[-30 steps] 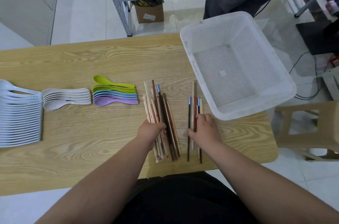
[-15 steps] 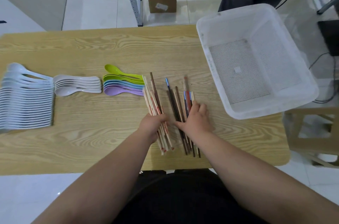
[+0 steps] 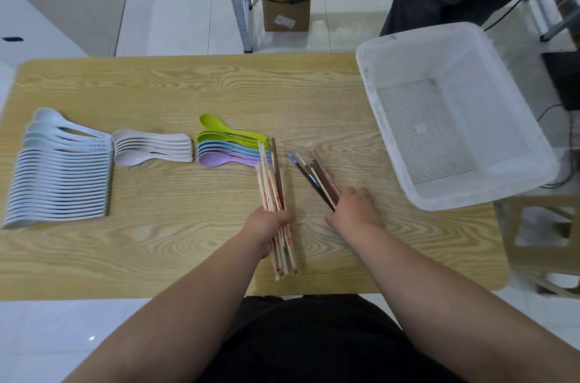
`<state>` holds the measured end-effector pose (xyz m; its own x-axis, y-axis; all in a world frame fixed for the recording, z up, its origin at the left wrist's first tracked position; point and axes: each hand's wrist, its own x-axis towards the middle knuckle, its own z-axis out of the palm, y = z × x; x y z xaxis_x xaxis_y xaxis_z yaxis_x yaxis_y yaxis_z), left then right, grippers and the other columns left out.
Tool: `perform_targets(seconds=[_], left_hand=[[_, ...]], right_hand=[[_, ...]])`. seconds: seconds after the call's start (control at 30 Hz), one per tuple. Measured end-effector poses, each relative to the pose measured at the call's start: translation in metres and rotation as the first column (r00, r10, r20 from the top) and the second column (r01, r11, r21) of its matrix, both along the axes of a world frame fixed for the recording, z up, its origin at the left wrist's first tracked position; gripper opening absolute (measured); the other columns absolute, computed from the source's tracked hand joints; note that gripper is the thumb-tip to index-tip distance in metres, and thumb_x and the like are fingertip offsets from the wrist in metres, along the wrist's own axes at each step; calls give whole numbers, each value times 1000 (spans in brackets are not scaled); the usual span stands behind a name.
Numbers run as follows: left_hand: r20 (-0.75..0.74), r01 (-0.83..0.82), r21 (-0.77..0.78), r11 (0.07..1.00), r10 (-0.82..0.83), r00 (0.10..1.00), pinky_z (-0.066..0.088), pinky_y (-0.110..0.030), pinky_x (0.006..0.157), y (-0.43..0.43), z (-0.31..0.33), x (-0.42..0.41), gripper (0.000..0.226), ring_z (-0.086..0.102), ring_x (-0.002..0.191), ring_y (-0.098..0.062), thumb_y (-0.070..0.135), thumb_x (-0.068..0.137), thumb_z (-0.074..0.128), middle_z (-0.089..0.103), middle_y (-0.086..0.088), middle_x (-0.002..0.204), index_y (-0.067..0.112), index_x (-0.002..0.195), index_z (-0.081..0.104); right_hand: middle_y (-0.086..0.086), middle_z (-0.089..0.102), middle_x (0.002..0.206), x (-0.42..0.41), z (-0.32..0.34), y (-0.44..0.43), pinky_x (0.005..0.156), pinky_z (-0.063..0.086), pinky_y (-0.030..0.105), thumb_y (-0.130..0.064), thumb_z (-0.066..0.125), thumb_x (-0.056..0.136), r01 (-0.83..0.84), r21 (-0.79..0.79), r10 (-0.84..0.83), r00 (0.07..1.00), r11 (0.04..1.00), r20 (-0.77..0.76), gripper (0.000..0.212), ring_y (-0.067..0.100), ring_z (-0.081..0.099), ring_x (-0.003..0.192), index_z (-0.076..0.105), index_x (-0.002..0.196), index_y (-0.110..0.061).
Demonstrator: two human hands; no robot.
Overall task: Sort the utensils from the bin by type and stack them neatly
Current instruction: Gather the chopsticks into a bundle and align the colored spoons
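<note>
The work looks to be at the chopstick stage, late in the sort. On the wooden table (image 3: 188, 93) three spoon groups already lie in order: a long row of pale blue-white spoons (image 3: 59, 175) at the far left, a short stack of white spoons (image 3: 150, 147) beside it, and nested coloured spoons (image 3: 226, 150) from green to purple. The left hand (image 3: 268, 219) has its fingers wrapped round a bundle of pale wooden chopsticks (image 3: 273, 184), whose far tips cross the handles of the coloured spoons. The right hand (image 3: 354, 210), just beside it, curls its fingers round the near ends of a smaller bunch of dark chopsticks (image 3: 317, 175), which fan out unevenly toward the white plastic bin (image 3: 486, 191) at the table's right end. The two kinds seem separated, but neither bunch is squared. The next move probably calls for tapping or sliding each bundle until its ends line up, then laying both down parallel, apart from each other and away from the spoon handles.
</note>
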<state>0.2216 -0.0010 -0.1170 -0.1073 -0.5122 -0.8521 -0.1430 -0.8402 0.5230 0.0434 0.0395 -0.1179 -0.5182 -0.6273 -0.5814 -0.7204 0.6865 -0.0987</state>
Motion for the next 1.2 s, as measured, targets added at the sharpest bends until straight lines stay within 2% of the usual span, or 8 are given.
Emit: perform_targets(seconds=[0.1,0.23,0.4,0.53,0.7,0.87,1.03,1.2], left_hand=[[0,28,-3,1000,-28,1000,54,-30,53,-1,0,4,19,61,54,-23,-9,83,67,61,-16,71,-1,100,65],[-28,35,10,999,-34,999,55,-28,48,-1,4,7,16,61,50,-19,-9,85,66,61,-13,68,2,97,64],[-40,29,20,999,-28,999,57,-34,58,-2,3,11,20,65,58,-22,-7,84,69,65,-12,76,4,100,64],[-43,23,27,999,-22,999,59,-36,61,-1,2,14,23,67,58,-21,-5,85,70,67,-13,81,4,104,63],[-51,24,35,999,-22,998,58,-31,54,0,5,15,26,67,55,-19,-6,85,70,66,-12,82,3,109,63],[-39,33,45,998,-31,999,58,-35,59,3,7,15,36,68,57,-22,-4,82,72,65,-15,81,-3,116,61],[-59,10,43,999,-8,998,60,-39,65,6,8,16,32,69,64,-26,-5,83,71,69,-17,86,-2,114,64],[-81,4,20,1000,-3,997,57,-33,58,7,11,16,20,67,61,-24,-8,85,67,70,-11,75,4,101,67]], right_hand=[[12,52,130,0,0,-2,97,47,41,-30,69,83,-42,22,43,999,999,-20,51,32,54,120,47,125,-13],[12,59,130,2,-5,-2,97,47,40,-23,60,90,-58,27,59,996,998,-61,39,30,59,121,49,125,-11],[8,58,132,3,-11,0,101,37,42,-29,56,92,-179,83,192,966,980,-173,42,25,55,123,52,131,-14],[7,60,131,3,-16,3,100,37,42,-27,55,91,-209,91,222,957,974,-186,41,26,57,121,50,130,-13],[6,60,128,0,-17,7,99,39,40,-32,56,92,-210,93,224,957,973,-184,40,25,58,119,54,128,-16],[8,61,127,2,-15,14,98,40,40,-18,45,95,-276,51,281,941,960,-191,29,27,62,116,51,123,-12],[13,61,126,-1,-7,13,95,48,39,-20,51,95,-248,21,249,962,968,-112,30,32,62,116,54,123,-8],[13,68,105,-15,26,0,74,50,33,-28,57,91,-78,-103,90,989,992,115,27,32,69,95,63,113,-13]])
